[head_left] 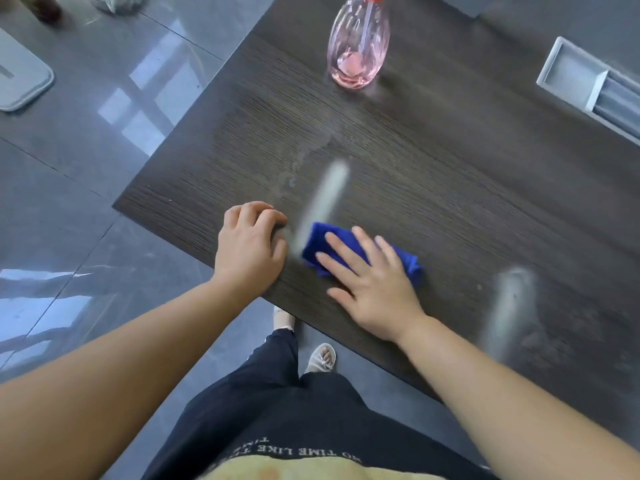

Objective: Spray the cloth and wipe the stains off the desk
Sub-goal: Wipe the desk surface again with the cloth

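A folded blue cloth [320, 242] lies on the dark wood-grain desk [450, 161] near its front edge. My right hand [372, 289] presses flat on the cloth with straight, spread fingers. My left hand [249, 244] rests on the desk just left of the cloth, fingers curled under, holding nothing. A pale smear of stains [304, 157] runs across the desk beyond the cloth. The pink spray bottle [356, 46] with a red cap stands upright at the far side.
A grey recessed cable tray [585, 81] sits in the desk at the right. The desk's corner [117, 204] points left over a glossy grey tiled floor. A grey lid-like object [20, 74] lies on the floor at far left. My feet stand below the desk edge.
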Demonstrator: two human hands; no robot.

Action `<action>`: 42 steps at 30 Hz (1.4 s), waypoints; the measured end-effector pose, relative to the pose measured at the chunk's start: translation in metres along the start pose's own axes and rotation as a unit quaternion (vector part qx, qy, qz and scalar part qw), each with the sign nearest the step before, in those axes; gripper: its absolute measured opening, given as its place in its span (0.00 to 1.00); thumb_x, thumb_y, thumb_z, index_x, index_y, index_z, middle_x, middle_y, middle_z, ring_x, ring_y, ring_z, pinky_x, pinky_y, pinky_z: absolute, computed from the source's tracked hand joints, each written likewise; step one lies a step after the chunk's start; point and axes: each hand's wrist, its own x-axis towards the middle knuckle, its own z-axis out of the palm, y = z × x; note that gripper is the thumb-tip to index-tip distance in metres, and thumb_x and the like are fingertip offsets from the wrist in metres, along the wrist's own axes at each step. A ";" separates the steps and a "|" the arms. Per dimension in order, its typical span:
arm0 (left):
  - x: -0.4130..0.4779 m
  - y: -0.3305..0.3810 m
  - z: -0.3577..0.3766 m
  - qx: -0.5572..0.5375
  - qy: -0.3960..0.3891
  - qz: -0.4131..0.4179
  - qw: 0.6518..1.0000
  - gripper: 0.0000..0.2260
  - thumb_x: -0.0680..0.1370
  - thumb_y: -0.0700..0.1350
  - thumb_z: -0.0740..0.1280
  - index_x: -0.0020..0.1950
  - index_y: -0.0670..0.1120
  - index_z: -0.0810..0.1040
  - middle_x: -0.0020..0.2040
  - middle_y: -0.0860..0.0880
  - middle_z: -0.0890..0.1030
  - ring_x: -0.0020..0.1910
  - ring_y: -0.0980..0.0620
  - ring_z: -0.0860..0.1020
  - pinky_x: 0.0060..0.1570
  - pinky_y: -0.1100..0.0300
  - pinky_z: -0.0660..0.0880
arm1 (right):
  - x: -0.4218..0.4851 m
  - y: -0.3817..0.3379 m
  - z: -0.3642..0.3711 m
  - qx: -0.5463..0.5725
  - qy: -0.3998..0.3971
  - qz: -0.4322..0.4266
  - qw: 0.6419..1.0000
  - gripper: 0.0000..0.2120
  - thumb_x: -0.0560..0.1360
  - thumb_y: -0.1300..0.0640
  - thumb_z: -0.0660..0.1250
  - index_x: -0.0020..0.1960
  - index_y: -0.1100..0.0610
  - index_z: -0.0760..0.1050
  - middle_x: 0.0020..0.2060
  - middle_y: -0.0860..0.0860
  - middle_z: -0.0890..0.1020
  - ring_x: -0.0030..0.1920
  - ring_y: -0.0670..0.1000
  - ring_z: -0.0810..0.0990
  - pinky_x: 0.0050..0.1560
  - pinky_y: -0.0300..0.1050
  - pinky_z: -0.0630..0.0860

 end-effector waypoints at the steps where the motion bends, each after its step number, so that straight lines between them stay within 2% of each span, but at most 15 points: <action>1: -0.005 0.001 0.002 0.004 0.000 0.006 1.000 0.20 0.74 0.50 0.53 0.58 0.45 0.77 0.62 0.46 0.73 0.64 0.40 0.65 0.63 0.52 0.62 | -0.016 0.019 -0.001 -0.011 0.009 0.007 1.000 0.24 0.77 0.41 0.54 0.72 0.45 0.64 0.73 0.47 0.63 0.72 0.60 0.63 0.69 0.61 0.59; 6: -0.034 0.009 0.013 0.004 0.003 -0.005 1.000 0.22 0.73 0.52 0.51 0.60 0.45 0.75 0.63 0.46 0.72 0.65 0.41 0.63 0.63 0.53 0.62 | 0.006 0.049 -0.008 -0.005 0.019 0.318 0.948 0.29 0.78 0.39 0.47 0.76 0.48 0.58 0.77 0.50 0.56 0.74 0.63 0.57 0.69 0.65 0.56; 8: -0.043 0.009 0.017 -0.006 0.011 -0.038 0.999 0.18 0.76 0.48 0.55 0.62 0.45 0.73 0.66 0.46 0.70 0.67 0.43 0.61 0.65 0.53 0.61 | 0.033 0.016 -0.006 0.016 0.015 0.364 0.931 0.31 0.78 0.37 0.46 0.77 0.48 0.55 0.77 0.50 0.51 0.75 0.63 0.52 0.70 0.64 0.51; 11: -0.055 0.004 0.019 -0.015 0.022 -0.058 0.998 0.16 0.78 0.43 0.60 0.65 0.43 0.70 0.67 0.45 0.68 0.68 0.44 0.62 0.65 0.55 0.61 | 0.015 -0.030 0.004 0.009 -0.019 0.143 0.990 0.29 0.78 0.38 0.48 0.76 0.47 0.56 0.77 0.49 0.54 0.75 0.62 0.52 0.71 0.63 0.51; 13: -0.058 0.001 0.016 -0.025 0.023 -0.054 0.998 0.16 0.78 0.41 0.60 0.66 0.42 0.70 0.67 0.44 0.68 0.66 0.45 0.64 0.64 0.56 0.61 | -0.028 -0.025 0.006 0.005 -0.012 -0.003 1.000 0.27 0.78 0.39 0.51 0.74 0.47 0.63 0.75 0.48 0.61 0.74 0.61 0.58 0.71 0.62 0.55; 15: -0.061 -0.003 0.012 -0.020 0.009 -0.041 0.999 0.17 0.77 0.40 0.61 0.66 0.42 0.70 0.67 0.45 0.69 0.66 0.45 0.66 0.63 0.56 0.62 | -0.061 0.006 0.002 0.002 -0.013 -0.051 0.999 0.25 0.79 0.40 0.50 0.72 0.47 0.64 0.73 0.48 0.64 0.72 0.61 0.62 0.70 0.60 0.56; 18: -0.058 -0.011 0.001 -0.005 -0.026 -0.022 0.999 0.17 0.77 0.41 0.60 0.65 0.44 0.70 0.67 0.46 0.69 0.65 0.46 0.67 0.60 0.57 0.65 | -0.063 0.043 -0.007 -0.021 -0.020 0.044 0.999 0.25 0.79 0.41 0.49 0.73 0.47 0.62 0.74 0.50 0.64 0.72 0.63 0.63 0.68 0.63 0.61; 21: -0.054 -0.016 -0.007 -0.028 -0.045 -0.018 0.998 0.15 0.77 0.40 0.59 0.64 0.44 0.71 0.65 0.47 0.71 0.62 0.47 0.69 0.56 0.58 0.67 | -0.009 0.018 -0.009 0.004 -0.022 0.284 0.959 0.28 0.80 0.40 0.47 0.77 0.47 0.50 0.78 0.49 0.48 0.76 0.61 0.50 0.72 0.62 0.50; 23: -0.056 -0.019 -0.007 -0.055 -0.038 -0.021 0.998 0.13 0.77 0.38 0.59 0.62 0.43 0.72 0.62 0.47 0.72 0.59 0.48 0.71 0.54 0.59 0.67 | 0.027 -0.021 -0.005 0.020 -0.033 0.332 0.942 0.29 0.80 0.39 0.47 0.78 0.48 0.46 0.78 0.49 0.43 0.76 0.61 0.45 0.72 0.62 0.46; 27: -0.060 -0.028 -0.003 -0.114 0.017 -0.025 0.993 0.11 0.76 0.36 0.59 0.56 0.42 0.74 0.57 0.46 0.73 0.56 0.48 0.71 0.53 0.59 0.68 | 0.014 -0.076 0.009 0.008 -0.013 0.095 0.995 0.28 0.78 0.40 0.50 0.74 0.48 0.62 0.76 0.50 0.59 0.73 0.63 0.58 0.69 0.62 0.54; 30: -0.058 -0.041 -0.007 -0.110 0.031 -0.028 0.993 0.10 0.76 0.35 0.59 0.55 0.41 0.74 0.57 0.46 0.72 0.57 0.48 0.68 0.54 0.62 0.64 | -0.021 -0.052 0.007 0.002 -0.022 -0.048 0.999 0.24 0.78 0.42 0.52 0.72 0.47 0.66 0.73 0.48 0.65 0.72 0.60 0.61 0.69 0.60 0.56; 33: -0.051 -0.053 -0.014 -0.110 0.025 -0.026 0.993 0.10 0.76 0.36 0.59 0.55 0.42 0.74 0.56 0.47 0.72 0.57 0.48 0.68 0.53 0.63 0.63 | -0.002 -0.022 0.001 -0.012 -0.004 0.001 1.000 0.24 0.77 0.42 0.52 0.71 0.47 0.68 0.73 0.49 0.66 0.71 0.61 0.63 0.67 0.63 0.62; 37: -0.047 -0.061 -0.019 -0.113 0.058 -0.039 0.991 0.09 0.75 0.35 0.59 0.53 0.42 0.75 0.53 0.48 0.72 0.55 0.48 0.69 0.52 0.63 0.63 | 0.081 -0.056 -0.001 0.023 -0.018 0.267 0.963 0.29 0.79 0.38 0.47 0.77 0.47 0.53 0.77 0.48 0.50 0.75 0.61 0.51 0.71 0.62 0.50; 39: -0.049 -0.066 -0.021 -0.120 0.076 -0.060 0.988 0.09 0.75 0.35 0.59 0.52 0.42 0.75 0.53 0.47 0.73 0.55 0.47 0.69 0.51 0.63 0.63 | 0.099 -0.083 0.003 0.023 -0.034 0.223 0.974 0.29 0.79 0.39 0.48 0.77 0.48 0.53 0.78 0.50 0.50 0.75 0.63 0.51 0.70 0.63 0.50; 42: -0.052 -0.076 -0.022 -0.118 0.078 -0.077 0.987 0.09 0.75 0.36 0.59 0.53 0.43 0.75 0.55 0.46 0.74 0.57 0.48 0.69 0.52 0.63 0.62 | 0.081 -0.083 0.008 0.009 -0.020 -0.016 1.000 0.26 0.78 0.41 0.51 0.72 0.49 0.66 0.74 0.50 0.64 0.71 0.64 0.63 0.68 0.64 0.61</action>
